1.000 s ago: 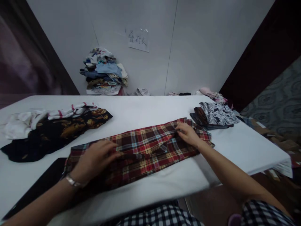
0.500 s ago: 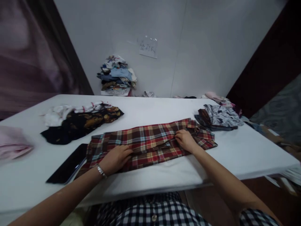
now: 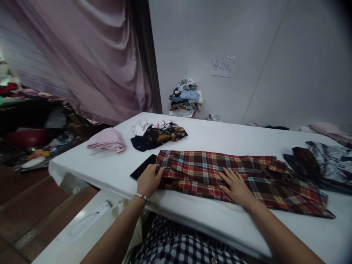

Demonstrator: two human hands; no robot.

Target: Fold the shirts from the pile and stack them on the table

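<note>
A red and brown plaid shirt (image 3: 203,163) lies folded into a long strip along the near side of the white table (image 3: 220,137). My left hand (image 3: 150,179) is at the shirt's left end, with thumb and fingers closed on its edge. On the middle of the cloth my right hand (image 3: 238,187) rests flat, its fingers spread. A dark flat slab (image 3: 143,167) with a glossy look lies behind my left hand, partly covered by the shirt. The shirt's right end is looser, with folds lying apart.
Left of the shirt are a folded pink cloth (image 3: 106,140), a black patterned garment (image 3: 158,137) and a white garment (image 3: 141,127). Dark and grey printed clothes (image 3: 330,161) lie at the right. A clothes stack (image 3: 185,97) stands by the wall, and a pink curtain (image 3: 110,62) hangs left.
My view has turned left. My left hand has moved to the shirt's left end and closed on it. My right hand has slid left along the shirt and flattened out.
</note>
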